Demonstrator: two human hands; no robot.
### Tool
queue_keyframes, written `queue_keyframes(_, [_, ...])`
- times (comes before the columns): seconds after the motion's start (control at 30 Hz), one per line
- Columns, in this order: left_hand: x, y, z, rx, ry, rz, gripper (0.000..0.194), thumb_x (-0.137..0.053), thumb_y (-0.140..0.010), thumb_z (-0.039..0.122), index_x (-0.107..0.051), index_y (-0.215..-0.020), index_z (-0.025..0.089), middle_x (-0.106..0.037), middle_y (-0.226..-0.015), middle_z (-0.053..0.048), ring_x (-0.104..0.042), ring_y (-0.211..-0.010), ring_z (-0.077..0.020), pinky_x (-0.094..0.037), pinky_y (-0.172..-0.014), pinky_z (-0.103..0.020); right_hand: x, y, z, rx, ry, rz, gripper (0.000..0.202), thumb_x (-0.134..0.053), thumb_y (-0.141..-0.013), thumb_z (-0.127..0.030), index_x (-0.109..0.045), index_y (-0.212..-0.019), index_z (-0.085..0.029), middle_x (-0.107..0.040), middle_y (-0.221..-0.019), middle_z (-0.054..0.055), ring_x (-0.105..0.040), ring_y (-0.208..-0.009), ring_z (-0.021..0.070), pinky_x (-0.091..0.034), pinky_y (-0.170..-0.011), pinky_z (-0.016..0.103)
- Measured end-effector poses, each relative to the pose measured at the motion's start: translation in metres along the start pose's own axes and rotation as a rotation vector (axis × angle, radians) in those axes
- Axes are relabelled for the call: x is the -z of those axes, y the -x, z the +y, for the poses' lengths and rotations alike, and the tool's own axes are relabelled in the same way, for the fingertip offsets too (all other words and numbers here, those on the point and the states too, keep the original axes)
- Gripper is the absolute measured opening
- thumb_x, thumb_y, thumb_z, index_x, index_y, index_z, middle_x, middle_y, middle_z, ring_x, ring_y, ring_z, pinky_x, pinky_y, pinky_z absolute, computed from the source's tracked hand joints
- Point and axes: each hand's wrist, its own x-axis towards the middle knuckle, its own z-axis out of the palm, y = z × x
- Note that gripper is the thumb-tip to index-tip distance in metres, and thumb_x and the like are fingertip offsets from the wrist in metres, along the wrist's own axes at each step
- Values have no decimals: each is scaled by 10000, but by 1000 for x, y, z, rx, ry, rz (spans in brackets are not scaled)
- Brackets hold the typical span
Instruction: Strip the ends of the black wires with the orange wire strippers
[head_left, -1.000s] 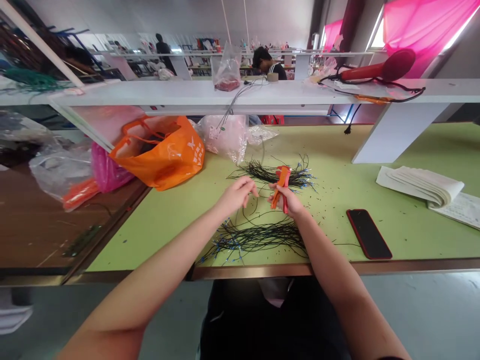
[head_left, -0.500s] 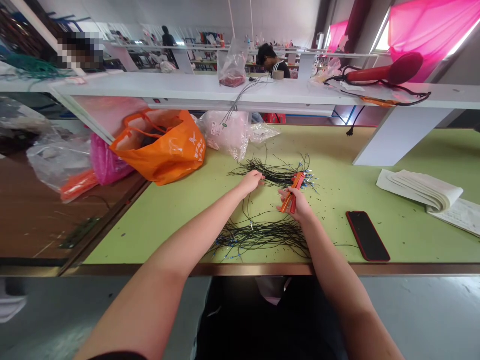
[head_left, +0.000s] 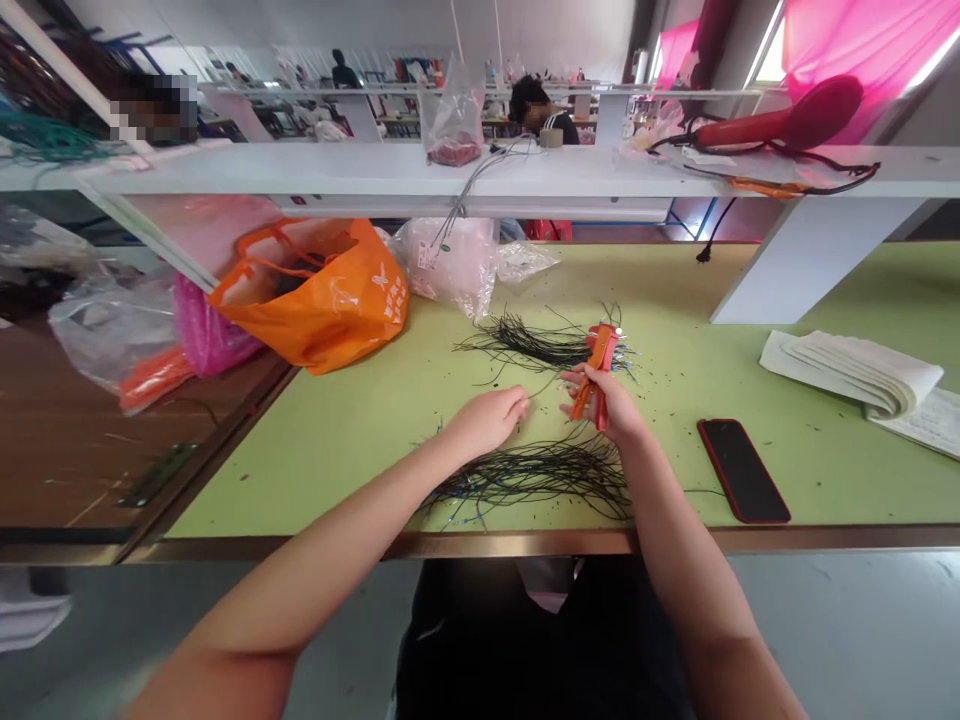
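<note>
My left hand (head_left: 496, 415) pinches a single black wire (head_left: 545, 384) between thumb and fingers, above the table. The wire's other end reaches toward my right hand (head_left: 616, 402). That hand is wrapped around an orange and red wire stripper (head_left: 597, 362), some of its fingers spread beside the handles. Behind the tool lies a bundle of black wires (head_left: 532, 342), with blue and silvery tips at its right end. A second bundle of black wires (head_left: 547, 468) lies near the front edge, partly below my left forearm, with blue tips on its left.
A dark phone (head_left: 742, 470) and folded papers (head_left: 862, 370) lie to the right. An orange bag (head_left: 337, 305) and a clear plastic bag (head_left: 450, 260) stand at the back left. A white shelf (head_left: 360, 180) spans the rear. Small black scraps dot the green tabletop (head_left: 300, 460).
My left hand has come away from the far bundle, nearer to me, with one wire pinched in it. My right hand with the wire stripper has shifted slightly right.
</note>
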Motion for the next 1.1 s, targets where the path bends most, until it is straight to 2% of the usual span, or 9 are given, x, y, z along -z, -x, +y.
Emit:
queue_keyframes(0.13, [9,2,6,-26,-296,218,363,-328,-1020,309,-672,-1137,316,-757,-1070,-64,-706,-937,-291,-469,-754,-362,-1,9,-8,176,-81,-102,193,-732,-853,-310,-635,-991,-215,-760,-1146,88,-664,-748,154,-650,-800,388])
queue_keyframes(0.27, [2,8,9,-10,-437,180,369,-357,-994,219,-690,-1122,309,-754,-1019,-77,-705,-898,-288,-455,-673,-352,-7,15,-6,230,-141,-258,215,-778,-811,-282,-629,-950,-211,-723,-1234,76,-651,-776,136,-615,-926,425])
queue_keyframes(0.4, [8,13,8,6,-497,155,375,-369,-986,186,-709,-1095,299,-755,-990,-80,-704,-900,-285,-449,-654,-342,-16,17,0,237,-181,-233,232,-795,-792,-221,-611,-933,-229,-697,-957,6,-644,-806,155,-600,-966,460])
queue_keyframes(0.57, [41,25,17,-7,-329,255,351,-400,-1020,341,-729,-1132,289,-770,-1092,-55,-708,-920,-261,-490,-736,-327,-22,17,-2,266,-280,-285,265,-797,-769,-214,-570,-903,-234,-619,-848,-22,-625,-793,165,-589,-954,462])
queue_keyframes(0.67, [54,33,20,-12,-109,197,354,-465,-996,450,-736,-1142,275,-781,-944,-25,-695,-798,-234,-495,-733,-316,-18,20,-13,330,-368,-287,256,-778,-774,-220,-548,-884,-244,-584,-802,-44,-610,-753,147,-589,-905,420])
queue_keyframes(0.73, [56,39,16,-16,25,128,392,-477,-983,516,-735,-1138,264,-766,-858,-11,-674,-734,-218,-492,-715,-308,-14,23,-24,361,-428,-266,246,-753,-776,-222,-530,-876,-252,-564,-789,-55,-596,-720,133,-587,-876,401])
queue_keyframes(0.9, [45,55,-13,-10,221,-8,465,-466,-963,588,-746,-1049,228,-757,-892,-28,-657,-751,-204,-496,-705,-295,-2,27,-42,438,-514,-171,195,-681,-791,-197,-502,-845,-253,-549,-774,-61,-584,-688,122,-579,-878,402])
queue_keyframes(1.0, [41,63,-29,12,213,-52,474,-449,-964,599,-739,-1002,227,-757,-896,-30,-658,-772,-210,-497,-733,-305,2,27,-44,458,-536,-157,170,-665,-791,-192,-514,-844,-250,-560,-779,-54,-591,-692,123,-583,-870,400])
queue_keyframes(1.1, [38,63,-43,99,53,24,453,-418,-981,576,-713,-1013,234,-766,-947,-48,-673,-834,-234,-488,-790,-329,3,27,-44,467,-556,-178,164,-657,-797,-185,-515,-847,-248,-567,-790,-49,-599,-705,123,-591,-860,400])
